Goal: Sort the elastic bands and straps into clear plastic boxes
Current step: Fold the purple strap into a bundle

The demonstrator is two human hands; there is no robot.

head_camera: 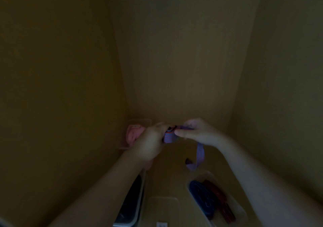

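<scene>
Nearest me I note a clear box [240, 209] holding a blue strap [201, 197] and a red strap [218, 197]. Farther in, my left hand [150, 144] grips the rolled part of a purple striped strap [169, 136]. My right hand [197, 132] pinches its free length, and the tail hangs down.

The left hand [150, 144] covers part of the striped strap [169, 137] and the pink bands [133, 135]; the near left box [140, 207] runs off the bottom edge, its dark contents unreadable.
</scene>
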